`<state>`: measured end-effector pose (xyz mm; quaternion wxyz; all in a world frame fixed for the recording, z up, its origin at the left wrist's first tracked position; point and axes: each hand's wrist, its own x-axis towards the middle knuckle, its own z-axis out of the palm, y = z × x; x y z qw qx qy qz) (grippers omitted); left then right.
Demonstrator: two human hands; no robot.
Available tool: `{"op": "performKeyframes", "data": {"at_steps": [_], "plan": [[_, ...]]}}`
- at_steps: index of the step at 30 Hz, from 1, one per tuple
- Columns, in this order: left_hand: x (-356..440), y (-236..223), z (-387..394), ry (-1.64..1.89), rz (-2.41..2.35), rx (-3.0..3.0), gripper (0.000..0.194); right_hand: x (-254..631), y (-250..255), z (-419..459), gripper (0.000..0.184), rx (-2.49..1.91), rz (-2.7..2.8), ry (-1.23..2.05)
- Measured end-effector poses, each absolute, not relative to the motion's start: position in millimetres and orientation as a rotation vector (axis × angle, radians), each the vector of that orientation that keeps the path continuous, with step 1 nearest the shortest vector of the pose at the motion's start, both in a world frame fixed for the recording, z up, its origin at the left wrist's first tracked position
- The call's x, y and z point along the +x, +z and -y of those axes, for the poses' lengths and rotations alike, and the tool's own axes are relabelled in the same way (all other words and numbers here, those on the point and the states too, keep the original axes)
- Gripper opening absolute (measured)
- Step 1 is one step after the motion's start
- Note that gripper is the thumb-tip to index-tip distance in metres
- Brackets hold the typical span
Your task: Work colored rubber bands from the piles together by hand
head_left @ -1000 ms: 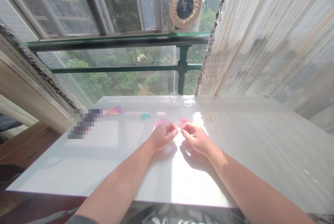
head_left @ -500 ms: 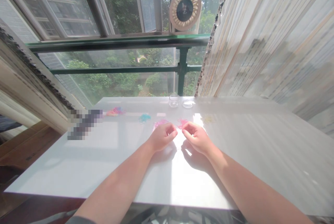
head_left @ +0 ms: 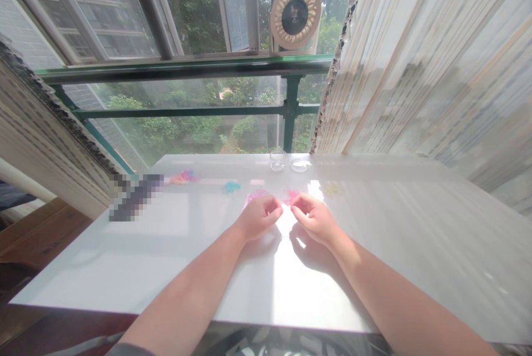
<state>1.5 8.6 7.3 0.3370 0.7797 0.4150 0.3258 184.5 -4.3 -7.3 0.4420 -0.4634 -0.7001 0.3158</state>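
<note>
Both hands hover just above the sunlit middle of the white table point(head_left: 174, 267), fingertips facing each other across a narrow gap. My left hand point(head_left: 258, 217) is pinched, thumb against forefinger. My right hand point(head_left: 315, 216) makes a matching pinch. A faint thin line shows in the shadow between them, but whatever the fingers hold is too fine to make out. Behind my left hand lies a heap of light pink thin strands or bands point(head_left: 255, 195), partly covered. A brighter pink heap point(head_left: 290, 196) sits by my right fingertips, and a pale yellow heap point(head_left: 332, 189) lies beyond that hand.
Farther left are a turquoise heap point(head_left: 231, 187) and a mixed-colour heap point(head_left: 183, 177). A clear round container point(head_left: 277, 161) and a shallow clear dish or lid point(head_left: 300, 166) stand at the back edge. A pixelated dark object point(head_left: 137, 198) lies left. Curtains point(head_left: 399, 68) hang on the right.
Both hands keep practically the same pinched pose and place. The left curtain has shifted slightly, showing more of the green railing.
</note>
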Motion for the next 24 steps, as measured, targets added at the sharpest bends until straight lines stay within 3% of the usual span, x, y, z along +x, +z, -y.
{"op": "performKeyframes", "data": {"at_steps": [24], "plan": [[2.7, 7.7, -9.2, 0.869, -1.12, 2.075, 0.018, 186.8, 0.5, 7.2, 0.009, -1.151, 1.727, 0.829]]}}
